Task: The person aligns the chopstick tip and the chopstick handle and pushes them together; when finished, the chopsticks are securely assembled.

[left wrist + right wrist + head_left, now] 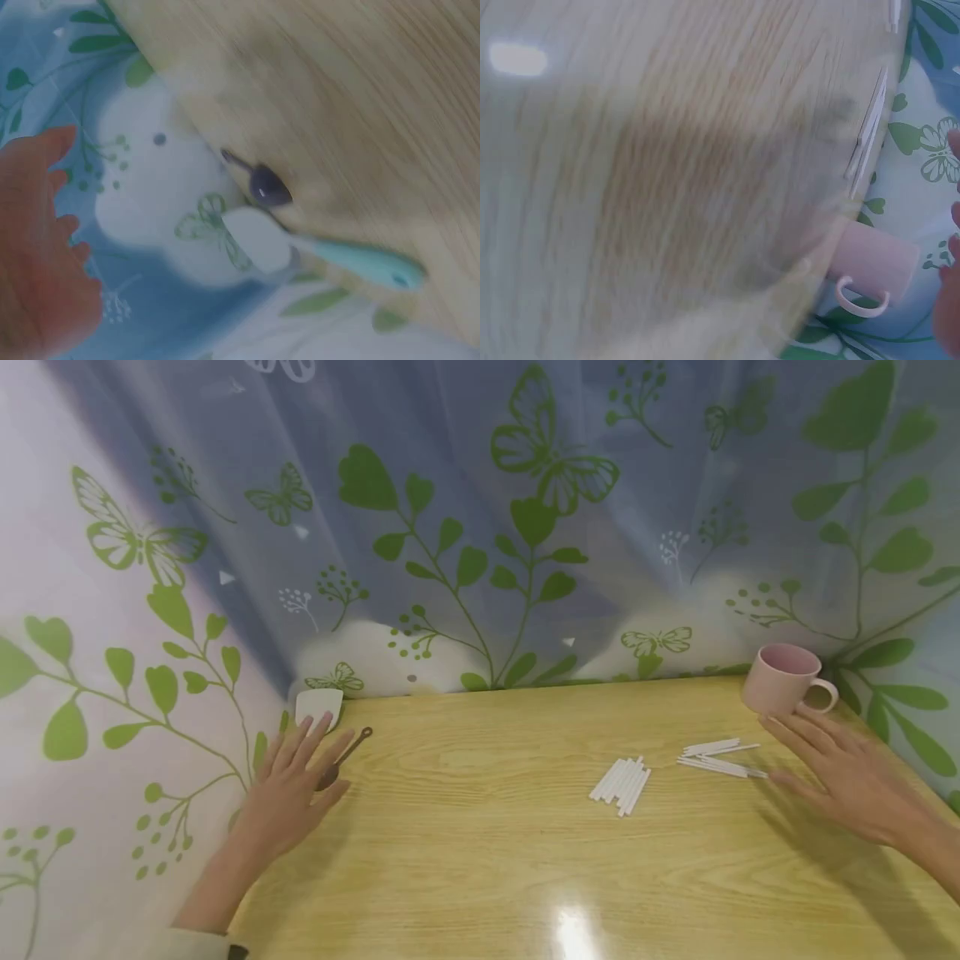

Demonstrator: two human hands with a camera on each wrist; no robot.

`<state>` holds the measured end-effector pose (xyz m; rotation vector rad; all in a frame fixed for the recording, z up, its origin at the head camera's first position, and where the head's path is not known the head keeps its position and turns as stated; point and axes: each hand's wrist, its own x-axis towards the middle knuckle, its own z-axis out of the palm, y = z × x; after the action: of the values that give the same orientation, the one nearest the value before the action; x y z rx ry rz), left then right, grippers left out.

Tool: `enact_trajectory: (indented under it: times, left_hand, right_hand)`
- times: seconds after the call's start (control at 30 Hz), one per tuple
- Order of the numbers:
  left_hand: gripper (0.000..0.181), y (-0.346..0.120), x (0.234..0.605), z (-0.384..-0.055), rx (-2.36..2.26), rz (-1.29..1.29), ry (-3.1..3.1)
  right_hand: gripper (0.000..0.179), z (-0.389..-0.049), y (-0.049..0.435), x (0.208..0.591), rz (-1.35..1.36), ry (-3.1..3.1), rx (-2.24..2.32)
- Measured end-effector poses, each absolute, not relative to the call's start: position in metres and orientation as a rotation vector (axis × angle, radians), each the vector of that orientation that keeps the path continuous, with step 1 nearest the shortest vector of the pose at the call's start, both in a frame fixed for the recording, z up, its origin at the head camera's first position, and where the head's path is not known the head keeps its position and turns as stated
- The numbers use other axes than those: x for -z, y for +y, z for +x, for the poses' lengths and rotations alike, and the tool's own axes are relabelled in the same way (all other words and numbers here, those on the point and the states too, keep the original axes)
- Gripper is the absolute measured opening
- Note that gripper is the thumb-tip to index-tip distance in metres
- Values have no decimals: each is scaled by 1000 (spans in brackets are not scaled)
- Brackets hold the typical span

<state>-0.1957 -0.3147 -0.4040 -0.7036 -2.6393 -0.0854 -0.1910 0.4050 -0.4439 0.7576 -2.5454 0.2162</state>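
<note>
Mug 1 | spatula 1 | scoop 1 | stick piles 2 | left grip, right grip spread

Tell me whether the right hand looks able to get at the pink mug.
Probably yes: the right hand looks free and is close to the pink mug, with nothing visible between them; the nearest white sticks lie to the mug's left.
</note>
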Motion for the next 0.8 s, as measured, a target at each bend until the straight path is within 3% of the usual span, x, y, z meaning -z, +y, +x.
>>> enact_trajectory:
  times: [0.13, 0.4, 0.6, 0.8]
  left_hand:
    - [71, -296, 411, -203, 201, -725, -2689]
    - [52, -247, 421, -213, 445, -835, -2759]
    - [42, -196, 425, -225, 501, -937, -2829]
    - [40, -139, 423, -243, 493, -1034, -2865]
  right_hand:
    - [74, -194, 401, 455, 760, -2575, -560]
    - [49, -194, 390, 449, 388, -2880, -1058]
    - [50, -202, 384, 456, 225, -2905, -1130]
    - [37, -215, 379, 471, 177, -2842, -1029]
